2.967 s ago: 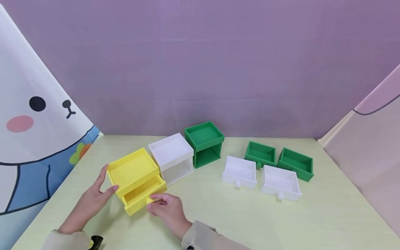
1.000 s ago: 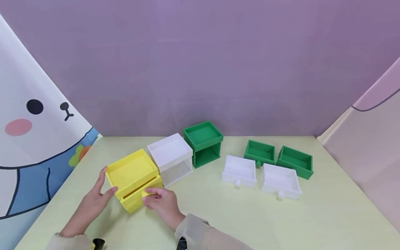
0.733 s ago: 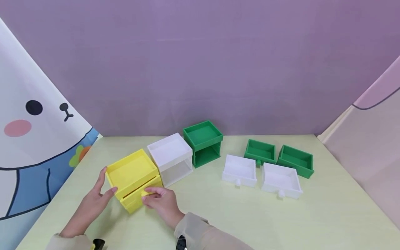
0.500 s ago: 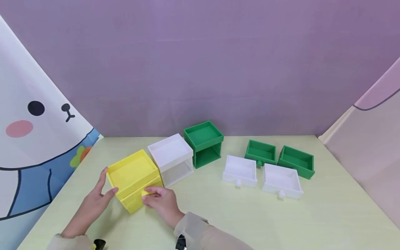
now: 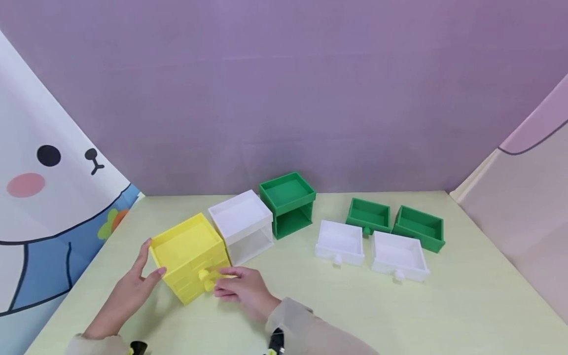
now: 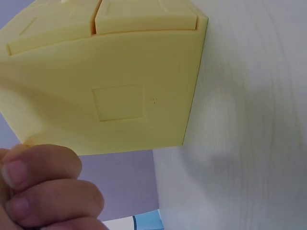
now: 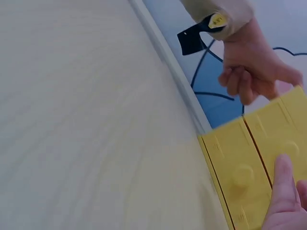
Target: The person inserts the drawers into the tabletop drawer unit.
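A purple backdrop (image 5: 310, 98) fills the far side, and below it spreads the pale surface (image 5: 346, 310), its far edge along the backdrop's foot, with open room from the middle out to the right and near sides. Over on the left sits the yellow cabinet (image 5: 190, 259), upright, near the left edge, both drawer fronts (image 7: 230, 148) flush, contents hidden. And the left grip (image 5: 133, 291) has it: spread across the side, thumb at the front top rim, forefinger at the rear corner. The right grip (image 5: 250, 290) is right there at the front, fingers slightly parted, holding nothing that shows; whether a fingertip touches is too close to call. Just beside the yellow one, the white cabinet (image 5: 250, 228), hollow-fronted; then the green cabinet (image 5: 295, 201), likewise hollow. Across to the right, two white drawers (image 5: 339, 257) stand in front of two green drawers (image 5: 423, 242), inner floors showing. Smallest of all, the yellow knobs (image 5: 203, 274), close to those right fingers!
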Demonstrator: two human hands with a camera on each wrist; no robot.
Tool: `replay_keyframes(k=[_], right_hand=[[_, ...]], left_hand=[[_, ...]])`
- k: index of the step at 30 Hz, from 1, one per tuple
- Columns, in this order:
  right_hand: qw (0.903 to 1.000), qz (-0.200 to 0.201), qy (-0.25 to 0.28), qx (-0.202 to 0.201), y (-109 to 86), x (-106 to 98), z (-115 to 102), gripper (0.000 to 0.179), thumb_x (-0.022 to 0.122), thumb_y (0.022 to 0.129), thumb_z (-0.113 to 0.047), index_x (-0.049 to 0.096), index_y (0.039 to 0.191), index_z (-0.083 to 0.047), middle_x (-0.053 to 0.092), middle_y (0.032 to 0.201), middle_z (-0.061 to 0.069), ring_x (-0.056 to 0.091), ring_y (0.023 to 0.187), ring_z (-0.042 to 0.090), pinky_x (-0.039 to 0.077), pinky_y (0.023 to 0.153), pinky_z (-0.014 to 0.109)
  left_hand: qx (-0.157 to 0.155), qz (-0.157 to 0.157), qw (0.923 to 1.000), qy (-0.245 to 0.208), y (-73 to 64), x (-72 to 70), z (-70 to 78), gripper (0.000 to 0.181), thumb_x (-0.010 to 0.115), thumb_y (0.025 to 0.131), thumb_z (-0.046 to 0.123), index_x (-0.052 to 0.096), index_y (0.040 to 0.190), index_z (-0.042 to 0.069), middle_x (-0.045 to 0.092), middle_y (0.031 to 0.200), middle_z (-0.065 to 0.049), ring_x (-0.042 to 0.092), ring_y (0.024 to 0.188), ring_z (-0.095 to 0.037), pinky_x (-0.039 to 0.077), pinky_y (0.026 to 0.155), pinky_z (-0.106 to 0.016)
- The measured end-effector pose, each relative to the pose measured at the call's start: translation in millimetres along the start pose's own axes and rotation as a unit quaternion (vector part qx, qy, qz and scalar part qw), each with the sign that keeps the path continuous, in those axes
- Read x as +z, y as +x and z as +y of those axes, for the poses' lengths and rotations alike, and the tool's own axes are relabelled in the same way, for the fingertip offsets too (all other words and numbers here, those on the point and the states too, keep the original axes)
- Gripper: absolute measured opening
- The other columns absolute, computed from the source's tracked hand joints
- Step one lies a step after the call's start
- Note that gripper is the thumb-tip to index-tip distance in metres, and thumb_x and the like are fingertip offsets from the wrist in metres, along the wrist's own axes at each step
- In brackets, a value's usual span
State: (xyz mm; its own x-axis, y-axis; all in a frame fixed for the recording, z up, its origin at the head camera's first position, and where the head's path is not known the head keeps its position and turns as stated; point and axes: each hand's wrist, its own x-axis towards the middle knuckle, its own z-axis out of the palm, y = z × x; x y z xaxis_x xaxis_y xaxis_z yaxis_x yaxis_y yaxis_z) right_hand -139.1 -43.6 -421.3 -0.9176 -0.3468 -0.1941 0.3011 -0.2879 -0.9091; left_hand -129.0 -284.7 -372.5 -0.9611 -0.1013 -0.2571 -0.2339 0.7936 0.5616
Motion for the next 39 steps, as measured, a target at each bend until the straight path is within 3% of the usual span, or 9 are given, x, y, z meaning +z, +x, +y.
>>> replay_keyframes(k=[5, 8, 10, 16, 22, 25, 28, 31, 39], right_hand=[[0.9997, 0.011, -0.008, 0.021, -12.2, -39.2, -16.0, 0.035, 0.063, 0.09, 0.0, 0.056, 0.122, 0.011, 0.07, 0.084, 0.011, 0.068, 0.071, 0.013, 0.055, 0.071, 0.029], [0.9994, 0.012, -0.028, 0.015, -19.3, -63.7, -24.8, 0.039, 0.062, 0.09, -0.001, 0.053, 0.125, 0.013, 0.07, 0.084, 0.009, 0.068, 0.072, 0.012, 0.055, 0.071, 0.028], [0.9991, 0.015, -0.039, 0.009, -23.7, -79.5, -29.9, 0.041, 0.062, 0.09, 0.0, 0.05, 0.126, 0.015, 0.07, 0.085, 0.009, 0.068, 0.072, 0.012, 0.055, 0.071, 0.027], [0.9985, 0.027, -0.047, -0.004, -33.9, -118.9, -44.6, 0.045, 0.059, 0.091, 0.001, 0.043, 0.129, 0.019, 0.07, 0.086, 0.009, 0.068, 0.073, 0.011, 0.054, 0.072, 0.024], [0.9965, 0.055, -0.062, -0.016, -43.3, -148.9, -57.2, 0.043, 0.057, 0.093, 0.0, 0.043, 0.129, 0.019, 0.07, 0.087, 0.007, 0.068, 0.075, 0.01, 0.054, 0.071, 0.023], [0.9952, 0.067, -0.068, -0.024, -47.1, -160.9, -61.5, 0.042, 0.057, 0.093, 0.0, 0.044, 0.128, 0.019, 0.07, 0.086, 0.005, 0.067, 0.075, 0.009, 0.053, 0.071, 0.023], [0.9937, 0.076, -0.076, -0.03, -51.2, -171.4, -64.6, 0.042, 0.056, 0.093, 0.0, 0.044, 0.127, 0.02, 0.069, 0.087, 0.006, 0.067, 0.076, 0.009, 0.054, 0.073, 0.024], [0.9897, 0.095, -0.101, -0.038, -55.2, -180.1, -66.9, 0.042, 0.056, 0.092, 0.0, 0.045, 0.126, 0.02, 0.07, 0.09, 0.009, 0.067, 0.077, 0.01, 0.054, 0.073, 0.025], [0.9702, 0.18, -0.157, -0.039, -56.3, -195.3, -69.6, 0.034, 0.058, 0.092, -0.001, 0.054, 0.122, 0.016, 0.069, 0.098, 0.02, 0.068, 0.079, 0.015, 0.054, 0.074, 0.028]], left_hand=[[0.008, -0.007, 0.998, 0.062, -2.7, -8.3, -0.6, 0.092, 0.036, 0.097, 0.06, -0.017, 0.149, 0.007, 0.044, 0.125, -0.041, 0.058, 0.093, -0.04, 0.049, 0.071, -0.049], [0.029, 0.003, 0.9904, 0.135, -7.2, -19.2, 4.8, 0.093, 0.038, 0.095, 0.063, -0.004, 0.151, 0.001, 0.06, 0.091, -0.028, 0.059, 0.075, -0.032, 0.048, 0.06, -0.041], [0.05, 0.022, 0.9856, 0.16, -11.5, -28.1, 12.1, 0.091, 0.04, 0.095, 0.061, 0.005, 0.151, -0.002, 0.058, 0.074, -0.016, 0.055, 0.066, -0.025, 0.043, 0.053, -0.036], [0.113, 0.086, 0.978, 0.153, -18.3, -44.0, 52.2, 0.082, 0.041, 0.096, 0.057, 0.018, 0.151, 0.001, 0.044, 0.064, -0.004, 0.042, 0.053, -0.019, 0.03, 0.045, -0.03], [0.146, 0.07, 0.9728, 0.165, -7.4, -40.1, 94.1, 0.08, 0.044, 0.094, 0.059, 0.028, 0.149, 0.003, 0.04, 0.055, -0.002, 0.038, 0.05, -0.018, 0.028, 0.046, -0.03], [0.141, 0.054, 0.9726, 0.177, 1.5, -37.8, 106.3, 0.08, 0.046, 0.093, 0.06, 0.03, 0.149, 0.005, 0.051, 0.063, -0.008, 0.042, 0.054, -0.022, 0.029, 0.046, -0.031], [0.132, 0.038, 0.9723, 0.189, 10.0, -35.5, 113.5, 0.079, 0.047, 0.093, 0.059, 0.03, 0.149, 0.006, 0.064, 0.094, -0.023, 0.054, 0.072, -0.032, 0.036, 0.05, -0.033], [0.13, 0.034, 0.9712, 0.196, 16.5, -32.5, 115.0, 0.078, 0.047, 0.093, 0.057, 0.032, 0.148, 0.004, 0.058, 0.118, -0.03, 0.056, 0.091, -0.041, 0.042, 0.054, -0.036], [0.117, 0.023, 0.9735, 0.195, 27.6, -24.0, 117.6, 0.076, 0.047, 0.092, 0.058, 0.036, 0.146, 0.006, 0.05, 0.131, -0.031, 0.053, 0.104, -0.046, 0.046, 0.061, -0.042]])
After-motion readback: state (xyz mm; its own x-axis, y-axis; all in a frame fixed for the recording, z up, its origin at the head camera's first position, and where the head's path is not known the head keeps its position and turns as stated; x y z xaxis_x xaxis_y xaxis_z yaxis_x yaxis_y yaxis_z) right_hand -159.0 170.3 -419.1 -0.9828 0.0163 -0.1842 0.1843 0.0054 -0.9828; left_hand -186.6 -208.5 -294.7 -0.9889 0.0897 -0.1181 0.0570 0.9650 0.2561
